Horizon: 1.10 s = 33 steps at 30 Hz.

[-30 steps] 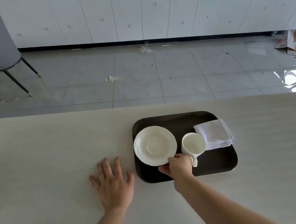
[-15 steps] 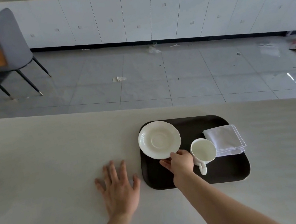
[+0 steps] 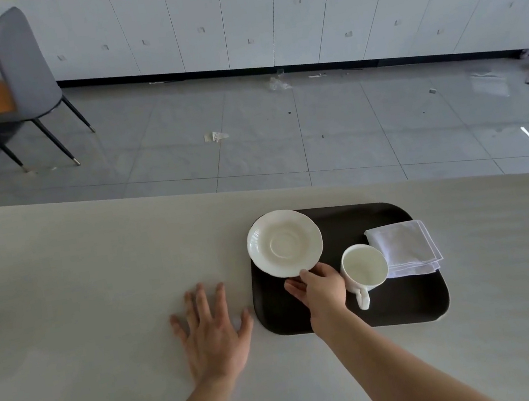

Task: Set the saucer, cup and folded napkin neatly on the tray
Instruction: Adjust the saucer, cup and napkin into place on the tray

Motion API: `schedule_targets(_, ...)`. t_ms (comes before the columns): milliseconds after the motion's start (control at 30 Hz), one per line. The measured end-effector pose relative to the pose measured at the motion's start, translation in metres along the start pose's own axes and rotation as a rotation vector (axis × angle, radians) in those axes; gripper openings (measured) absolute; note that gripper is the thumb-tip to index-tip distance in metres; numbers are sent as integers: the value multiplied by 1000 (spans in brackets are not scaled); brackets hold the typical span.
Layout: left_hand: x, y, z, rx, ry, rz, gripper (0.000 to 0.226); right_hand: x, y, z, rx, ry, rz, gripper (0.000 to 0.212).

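While pinching the saucer, right hand over tray.

On the table: one dark tray, one white saucer, one white cup, one folded napkin. Two bare hands, left hand and right hand. Beyond, one grey chair.

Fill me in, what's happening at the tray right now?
A person is arranging a tea set on a dark tray. The right hand grips the near rim of the white saucer at the tray's far left corner. The left hand lies flat and open on the table beside the tray. The empty cup stands upright on the tray, not on the saucer, with the folded napkin just right of it.
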<state>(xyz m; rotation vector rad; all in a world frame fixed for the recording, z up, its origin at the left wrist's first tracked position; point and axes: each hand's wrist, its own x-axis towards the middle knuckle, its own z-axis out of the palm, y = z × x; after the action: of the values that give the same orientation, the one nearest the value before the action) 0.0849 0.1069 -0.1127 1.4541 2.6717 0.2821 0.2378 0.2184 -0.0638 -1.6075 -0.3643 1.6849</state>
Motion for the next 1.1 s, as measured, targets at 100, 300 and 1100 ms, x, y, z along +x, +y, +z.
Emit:
schedule_targets(100, 0, 0, -1, 6, -12, 2, 78, 1, 0, -1, -16, -9, -23, 38)
schedule_targets(300, 0, 1, -2, 15, -20, 1, 80, 2, 4, -2, -111, -39, -64, 36)
schedule_targets(1100, 0, 0, 1, 14, -2, 1, 78, -66, 4, -127, -389, 16, -456, 15)
